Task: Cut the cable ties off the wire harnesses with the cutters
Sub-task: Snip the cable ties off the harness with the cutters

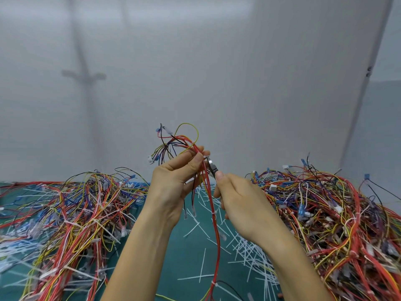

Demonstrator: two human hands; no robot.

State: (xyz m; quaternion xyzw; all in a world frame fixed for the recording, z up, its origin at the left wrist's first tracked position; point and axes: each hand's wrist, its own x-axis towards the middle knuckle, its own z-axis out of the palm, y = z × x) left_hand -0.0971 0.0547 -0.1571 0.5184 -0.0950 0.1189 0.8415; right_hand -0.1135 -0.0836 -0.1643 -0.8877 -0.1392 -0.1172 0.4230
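My left hand (pixel 173 183) grips a wire harness (pixel 213 211) of red, yellow and black wires, raised above the table. Its loose ends fan out above my fingers and the red strands hang down between my arms. White cable ties (pixel 213 213) still wrap the hanging strands. My right hand (pixel 236 198) holds the cutters (pixel 212 166), whose metal jaws sit against the bundle right beside my left fingertips. The cutter handles are hidden inside my right palm.
A big heap of tied harnesses (pixel 338 222) lies on the right and another heap (pixel 71 218) on the left. Several cut white ties (pixel 245 248) litter the green table mat (pixel 186 261) between them. A plain grey wall stands behind.
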